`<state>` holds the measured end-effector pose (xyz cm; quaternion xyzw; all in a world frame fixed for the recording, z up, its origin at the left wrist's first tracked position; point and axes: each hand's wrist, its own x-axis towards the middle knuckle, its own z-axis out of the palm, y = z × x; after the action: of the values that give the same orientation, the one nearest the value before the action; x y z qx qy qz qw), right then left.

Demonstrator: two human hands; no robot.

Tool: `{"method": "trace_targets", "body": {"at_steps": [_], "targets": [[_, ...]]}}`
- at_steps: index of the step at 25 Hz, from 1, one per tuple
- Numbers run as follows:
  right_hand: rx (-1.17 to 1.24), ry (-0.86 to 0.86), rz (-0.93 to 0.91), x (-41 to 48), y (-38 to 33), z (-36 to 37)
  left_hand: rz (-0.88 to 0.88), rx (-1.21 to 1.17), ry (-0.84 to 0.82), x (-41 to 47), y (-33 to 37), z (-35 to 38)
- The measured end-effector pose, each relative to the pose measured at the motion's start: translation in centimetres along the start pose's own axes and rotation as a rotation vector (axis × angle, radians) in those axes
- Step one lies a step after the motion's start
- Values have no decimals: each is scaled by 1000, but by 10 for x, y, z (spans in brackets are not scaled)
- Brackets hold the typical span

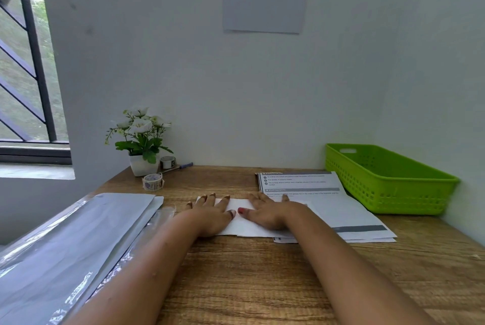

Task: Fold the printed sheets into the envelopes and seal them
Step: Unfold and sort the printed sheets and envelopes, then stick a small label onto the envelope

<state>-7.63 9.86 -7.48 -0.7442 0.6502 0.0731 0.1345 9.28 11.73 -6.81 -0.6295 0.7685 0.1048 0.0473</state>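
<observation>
We press left hand (pixel 210 215) and right hand (pixel 265 213), fingers straight, on sheet (pixel 240 204); its 3 o'clock edge meets stack (pixel 322 193); desk (pixel 249 272) bare at 6.

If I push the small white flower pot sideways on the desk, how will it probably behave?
It may tip rather than slide: the flowers stand taller and wider than the small pot. It probably feels light, as the plant looks artificial. The tape roll right beside it could get knocked.
</observation>
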Motion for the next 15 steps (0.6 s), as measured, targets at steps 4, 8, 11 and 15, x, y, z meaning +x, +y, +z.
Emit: {"method": "trace_targets", "body": {"at_steps": [4, 8, 11, 15], "targets": [[70, 96, -31, -18, 1, -2, 7, -4, 61, 2, -2, -1], [125, 259, -159, -27, -6, -6, 34, -99, 346, 2, -15, -10], [55, 280, -264, -24, -27, 0, -87, -173, 618, 3, -36, -17], [5, 246, -359, -23, -45, 6, -341, -223, 655, 0, -65, -19]]}}
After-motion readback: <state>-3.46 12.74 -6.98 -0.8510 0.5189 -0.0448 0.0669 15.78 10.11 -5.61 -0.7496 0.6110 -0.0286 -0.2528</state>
